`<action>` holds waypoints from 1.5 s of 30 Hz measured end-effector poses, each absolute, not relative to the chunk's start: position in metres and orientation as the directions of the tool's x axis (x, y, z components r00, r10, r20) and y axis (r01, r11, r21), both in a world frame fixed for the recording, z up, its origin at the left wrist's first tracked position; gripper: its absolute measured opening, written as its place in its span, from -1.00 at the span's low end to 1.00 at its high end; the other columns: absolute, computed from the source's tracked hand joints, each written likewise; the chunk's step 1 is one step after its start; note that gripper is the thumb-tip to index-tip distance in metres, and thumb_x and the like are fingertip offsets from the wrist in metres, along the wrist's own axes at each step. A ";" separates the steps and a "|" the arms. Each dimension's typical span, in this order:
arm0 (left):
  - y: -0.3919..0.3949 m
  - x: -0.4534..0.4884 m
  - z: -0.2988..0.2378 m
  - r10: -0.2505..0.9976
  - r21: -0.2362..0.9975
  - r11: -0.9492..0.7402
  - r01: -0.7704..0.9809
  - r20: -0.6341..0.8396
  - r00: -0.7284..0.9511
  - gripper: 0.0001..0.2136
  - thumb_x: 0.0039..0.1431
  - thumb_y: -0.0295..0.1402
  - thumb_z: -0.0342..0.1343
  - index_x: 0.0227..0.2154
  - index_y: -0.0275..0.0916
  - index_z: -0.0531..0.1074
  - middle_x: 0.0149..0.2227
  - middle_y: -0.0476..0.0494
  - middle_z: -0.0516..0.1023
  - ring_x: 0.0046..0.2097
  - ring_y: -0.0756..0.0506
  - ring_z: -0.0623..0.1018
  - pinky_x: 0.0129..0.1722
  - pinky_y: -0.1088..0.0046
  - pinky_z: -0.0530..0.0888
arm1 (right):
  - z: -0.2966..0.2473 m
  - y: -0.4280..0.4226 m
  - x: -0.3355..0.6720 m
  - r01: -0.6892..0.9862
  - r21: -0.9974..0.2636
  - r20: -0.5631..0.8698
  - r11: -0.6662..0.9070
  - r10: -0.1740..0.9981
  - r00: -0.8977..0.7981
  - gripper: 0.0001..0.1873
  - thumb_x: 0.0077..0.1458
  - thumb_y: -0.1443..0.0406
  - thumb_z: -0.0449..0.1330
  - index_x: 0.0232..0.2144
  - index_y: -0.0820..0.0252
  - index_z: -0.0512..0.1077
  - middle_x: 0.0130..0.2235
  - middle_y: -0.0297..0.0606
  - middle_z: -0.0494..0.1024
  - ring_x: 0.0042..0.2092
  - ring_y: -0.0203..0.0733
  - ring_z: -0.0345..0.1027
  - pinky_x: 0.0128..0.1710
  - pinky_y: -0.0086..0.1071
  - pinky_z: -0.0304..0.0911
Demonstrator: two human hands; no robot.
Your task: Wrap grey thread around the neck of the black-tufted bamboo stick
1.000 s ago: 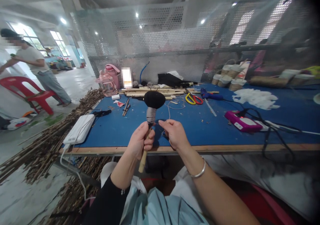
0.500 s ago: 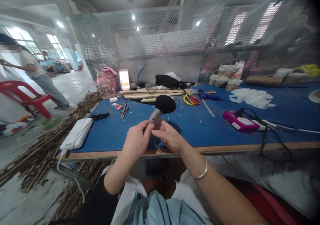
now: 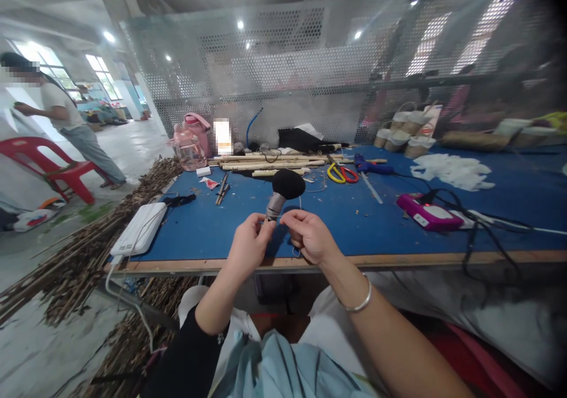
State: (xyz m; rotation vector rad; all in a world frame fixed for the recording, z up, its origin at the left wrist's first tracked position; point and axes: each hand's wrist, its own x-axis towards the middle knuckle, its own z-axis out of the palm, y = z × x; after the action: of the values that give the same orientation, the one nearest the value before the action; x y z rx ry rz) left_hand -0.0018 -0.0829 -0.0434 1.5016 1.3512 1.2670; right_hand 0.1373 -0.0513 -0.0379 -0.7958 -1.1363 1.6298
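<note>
Centre of frame: left hand (image 3: 250, 241) clamped on a black-topped stick (image 3: 276, 202), right hand (image 3: 312, 238) pinching thread (image 3: 278, 216) just beside it

I have my hands (image 3: 251, 243) at centre frame over the table (image 3: 190, 238), a club-shaped piece (image 3: 289, 184) in the left one, sticks (image 3: 272, 165) behind it, scissors (image 3: 342, 177) right of the sticks, a power bank (image 3: 139, 228) at the table's left end, a socket block (image 3: 429, 213) at right, cups (image 3: 414, 127) behind that

Two hands (image 3: 250, 244), one black-headed piece (image 3: 289, 184), one pair of scissors (image 3: 343, 174), one purple box (image 3: 427, 212), one red chair (image 3: 73, 172).
</note>
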 end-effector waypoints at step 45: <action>-0.081 -0.007 -0.037 0.974 0.962 0.086 -0.257 -0.026 0.226 -0.75 0.01 -0.20 0.13 -0.39 -0.28 0.26 -0.53 0.07 0.26 -0.65 0.18 0.14 -0.72 0.68 0.04 | -0.045 -0.048 0.134 -0.228 -0.973 0.046 -0.034 0.940 -0.337 -0.72 -0.14 0.13 0.20 -0.57 0.20 0.26 -0.75 -0.57 0.04 -0.72 -0.49 -0.23 -0.73 -0.50 -0.33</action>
State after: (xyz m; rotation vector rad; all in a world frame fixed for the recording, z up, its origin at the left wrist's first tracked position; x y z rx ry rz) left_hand -0.0067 -0.0806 -0.0370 1.0685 0.8797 1.1213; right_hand 0.1340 -0.0482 -0.0454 -0.8437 -1.2758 1.5535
